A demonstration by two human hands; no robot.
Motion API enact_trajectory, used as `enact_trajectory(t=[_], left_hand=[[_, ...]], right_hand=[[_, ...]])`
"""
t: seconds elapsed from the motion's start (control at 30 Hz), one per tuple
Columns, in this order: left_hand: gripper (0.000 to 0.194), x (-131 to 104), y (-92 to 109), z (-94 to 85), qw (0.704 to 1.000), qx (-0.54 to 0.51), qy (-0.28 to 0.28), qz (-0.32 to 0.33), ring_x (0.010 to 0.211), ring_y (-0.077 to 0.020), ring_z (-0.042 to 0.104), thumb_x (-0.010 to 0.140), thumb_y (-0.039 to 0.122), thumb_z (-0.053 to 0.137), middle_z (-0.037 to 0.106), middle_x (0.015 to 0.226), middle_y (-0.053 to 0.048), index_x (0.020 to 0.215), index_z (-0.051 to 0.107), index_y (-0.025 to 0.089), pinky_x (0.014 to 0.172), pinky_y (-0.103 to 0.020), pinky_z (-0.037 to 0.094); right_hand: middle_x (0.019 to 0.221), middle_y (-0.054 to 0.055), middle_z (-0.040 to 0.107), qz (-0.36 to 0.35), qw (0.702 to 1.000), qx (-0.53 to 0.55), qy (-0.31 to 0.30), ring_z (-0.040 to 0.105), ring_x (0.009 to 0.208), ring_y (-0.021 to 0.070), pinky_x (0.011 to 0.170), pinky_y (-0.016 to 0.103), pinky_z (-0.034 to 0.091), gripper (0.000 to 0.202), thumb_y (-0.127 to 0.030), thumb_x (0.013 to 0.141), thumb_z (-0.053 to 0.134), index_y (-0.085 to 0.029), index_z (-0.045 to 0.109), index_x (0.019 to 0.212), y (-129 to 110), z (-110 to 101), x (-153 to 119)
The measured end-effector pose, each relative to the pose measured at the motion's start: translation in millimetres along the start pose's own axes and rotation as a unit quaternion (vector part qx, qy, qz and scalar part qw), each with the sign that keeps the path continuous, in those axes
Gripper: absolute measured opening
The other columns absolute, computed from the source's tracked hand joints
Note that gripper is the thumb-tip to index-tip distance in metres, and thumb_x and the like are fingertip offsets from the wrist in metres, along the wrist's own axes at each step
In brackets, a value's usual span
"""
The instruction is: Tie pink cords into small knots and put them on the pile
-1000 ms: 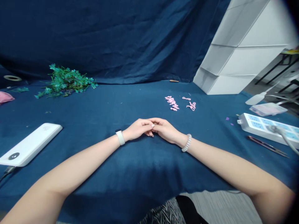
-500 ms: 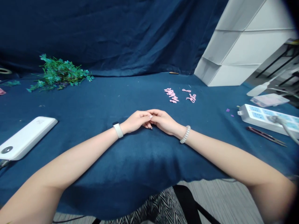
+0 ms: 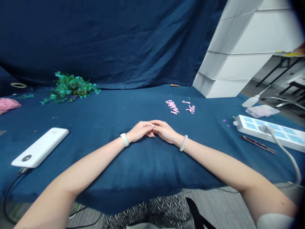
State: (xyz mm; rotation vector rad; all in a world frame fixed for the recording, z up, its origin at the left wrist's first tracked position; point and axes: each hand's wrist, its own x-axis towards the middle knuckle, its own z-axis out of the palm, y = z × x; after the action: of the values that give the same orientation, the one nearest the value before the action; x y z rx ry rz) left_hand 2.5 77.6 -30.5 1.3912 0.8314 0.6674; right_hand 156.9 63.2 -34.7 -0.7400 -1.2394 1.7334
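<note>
My left hand and my right hand rest together on the dark blue cloth, near the front middle of the table. Their fingers are curled and overlap, and the thumbs meet on top. No object shows in either hand. A pale watch band is on the left wrist and a coiled light band on the right. Beyond the hands, to the right, lie a cluster of small pink cord loops and a few more pink loops, touched by neither hand.
A white power bank with a black cable lies left. Blue-green artificial flowers and pink fabric are at back left. On the right are a white power strip, thread snips, a clear plastic case and white stacked boxes.
The camera view has tilted and shifted, so the scene sits lower and more of the left side shows. My hands keep the same joined pose on the cloth.
</note>
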Motion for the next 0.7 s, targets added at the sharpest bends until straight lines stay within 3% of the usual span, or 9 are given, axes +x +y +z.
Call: enact_trajectory(t=[0.3,0.43,0.5,0.6,0.63,0.7], left_hand=[[0.035,-5,0,0.8,0.999,0.03,-0.01,0.012,0.058,-0.012,0.064,0.08,0.045,0.062,0.068,0.062,-0.006,0.075,0.063,0.01,0.061,-0.023,0.05],[0.03,1,2,2.9,0.999,0.038,0.007,0.008,0.057,-0.0132,0.063,0.079,0.039,0.064,0.067,0.06,-0.007,0.073,0.063,0.01,0.061,-0.025,0.05],[0.026,1,12,0.9,0.998,0.036,0.043,0.009,0.058,-0.0137,0.063,0.08,0.036,0.062,0.067,0.063,-0.007,0.075,0.063,0.01,0.062,-0.026,0.05],[0.02,-22,40,-1.3,0.988,0.035,0.145,0.049,0.069,-0.0112,0.064,0.085,0.032,0.055,0.069,0.08,-0.005,0.083,0.063,0.014,0.071,-0.026,0.05],[0.019,-40,49,1.0,0.983,0.04,0.166,0.069,0.075,-0.0109,0.064,0.086,0.032,0.055,0.069,0.086,-0.005,0.086,0.063,0.015,0.077,-0.025,0.049],[0.021,-87,59,13.7,0.965,0.049,0.201,0.161,0.079,-0.0127,0.064,0.089,0.033,0.052,0.069,0.084,-0.004,0.086,0.064,0.017,0.082,-0.028,0.048]], right_hand=[[0.067,-0.002,0.062,-0.019,0.997,-0.076,-0.002,0.056,0.058,0.0102,0.058,0.025,0.045,0.022,-0.019,0.072,0.058,-0.015,0.063,0.093,1,0,-4],[0.072,0.0,0.064,-0.032,0.99,-0.135,0.034,0.058,0.06,0.0117,0.061,0.027,0.049,0.02,-0.017,0.073,0.057,-0.015,0.064,0.092,1,0,1],[0.088,0.004,0.067,-0.047,0.982,-0.164,0.08,0.061,0.073,0.0142,0.073,0.032,0.052,0.024,-0.016,0.074,0.059,-0.015,0.064,0.097,-4,2,-2],[0.134,0.009,0.052,-0.104,0.958,-0.199,0.176,0.056,0.111,0.0181,0.101,0.037,0.043,0.043,-0.015,0.074,0.064,-0.02,0.058,0.116,-23,10,-37],[0.138,0.007,0.049,-0.135,0.949,-0.212,0.191,0.054,0.116,0.0178,0.105,0.036,0.04,0.045,-0.015,0.075,0.066,-0.022,0.057,0.119,-31,15,-58],[0.128,0.006,0.058,-0.235,0.93,-0.256,0.124,0.058,0.112,0.0163,0.1,0.035,0.045,0.038,-0.017,0.084,0.059,-0.025,0.057,0.121,-45,26,-111]])
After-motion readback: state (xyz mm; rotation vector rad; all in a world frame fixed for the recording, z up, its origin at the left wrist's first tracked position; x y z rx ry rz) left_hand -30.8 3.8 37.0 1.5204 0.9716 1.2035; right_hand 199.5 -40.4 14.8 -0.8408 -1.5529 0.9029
